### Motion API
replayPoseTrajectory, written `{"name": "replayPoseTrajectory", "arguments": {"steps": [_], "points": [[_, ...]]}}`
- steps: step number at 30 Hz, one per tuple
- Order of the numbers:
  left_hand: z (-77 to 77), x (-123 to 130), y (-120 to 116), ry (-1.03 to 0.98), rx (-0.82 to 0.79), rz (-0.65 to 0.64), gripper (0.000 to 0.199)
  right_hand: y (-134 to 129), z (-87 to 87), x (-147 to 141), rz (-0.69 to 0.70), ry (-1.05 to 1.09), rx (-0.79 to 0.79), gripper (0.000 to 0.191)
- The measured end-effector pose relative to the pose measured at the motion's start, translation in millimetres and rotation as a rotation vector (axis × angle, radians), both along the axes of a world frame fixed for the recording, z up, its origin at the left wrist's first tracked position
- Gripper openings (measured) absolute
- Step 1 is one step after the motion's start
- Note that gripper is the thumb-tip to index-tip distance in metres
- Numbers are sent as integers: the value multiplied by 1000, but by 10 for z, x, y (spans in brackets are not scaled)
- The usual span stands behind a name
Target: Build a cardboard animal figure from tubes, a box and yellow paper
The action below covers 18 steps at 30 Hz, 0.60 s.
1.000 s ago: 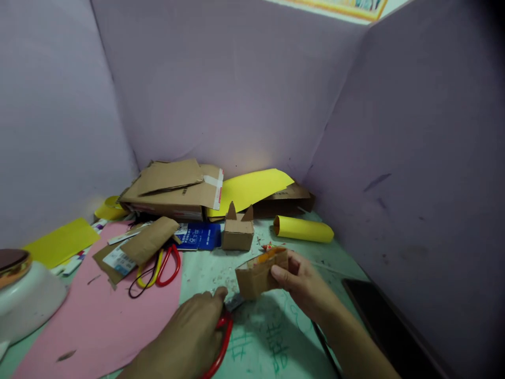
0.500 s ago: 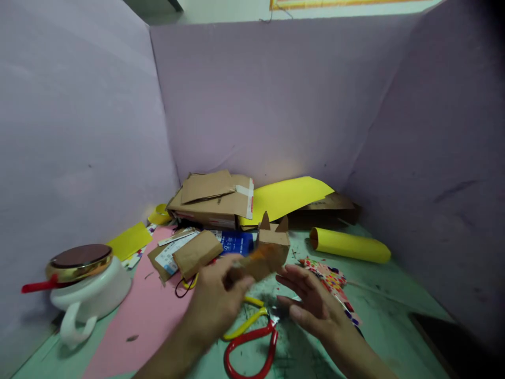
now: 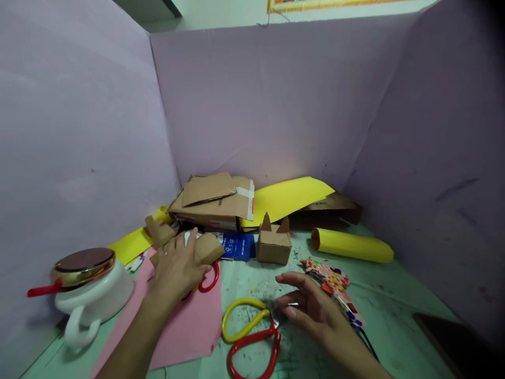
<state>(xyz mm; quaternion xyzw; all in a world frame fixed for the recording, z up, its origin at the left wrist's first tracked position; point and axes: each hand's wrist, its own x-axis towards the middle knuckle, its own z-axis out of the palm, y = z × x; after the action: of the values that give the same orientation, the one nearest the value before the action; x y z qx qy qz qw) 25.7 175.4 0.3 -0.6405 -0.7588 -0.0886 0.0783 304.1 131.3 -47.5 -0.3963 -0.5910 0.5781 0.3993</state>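
Observation:
My left hand (image 3: 177, 271) lies over a small pile of cardboard on the left, its fingers spread and pointing away. Just past its fingertips is a bent cardboard piece (image 3: 160, 231). A folded brown cardboard piece (image 3: 209, 248) touches its right side. A red loop handle (image 3: 211, 278) shows beside the hand; the rest of that tool is hidden. My right hand (image 3: 315, 310) hovers with curved, parted fingers and holds nothing. Left of it lie scissors (image 3: 258, 331) with one yellow and one red handle. Behind stands a small cardboard box with two pointed ears (image 3: 273, 247).
A pink sheet (image 3: 189, 331) lies under my left arm. At far left stands a lidded white pot (image 3: 94, 302). A rolled yellow sheet (image 3: 353, 246) and a colourful patterned pouch-like thing (image 3: 331, 284) are on the right. A cardboard box (image 3: 209, 213) stands behind, near lilac panels (image 3: 260, 105).
My left hand has moved left from the middle to the pile and let go of the brown cardboard piece it held. My right hand has stayed nearly in place.

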Motion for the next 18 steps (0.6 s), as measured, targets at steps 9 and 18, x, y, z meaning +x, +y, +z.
{"name": "replayPoseTrajectory", "arguments": {"steps": [9, 18], "points": [[163, 167, -181, 54, 232, -417, 67, -14, 63, -50, -81, 53, 85, 42], [-146, 829, -551, -565, 238, -802, 74, -93, 194, -13, 87, 189, 310, 100]]}}
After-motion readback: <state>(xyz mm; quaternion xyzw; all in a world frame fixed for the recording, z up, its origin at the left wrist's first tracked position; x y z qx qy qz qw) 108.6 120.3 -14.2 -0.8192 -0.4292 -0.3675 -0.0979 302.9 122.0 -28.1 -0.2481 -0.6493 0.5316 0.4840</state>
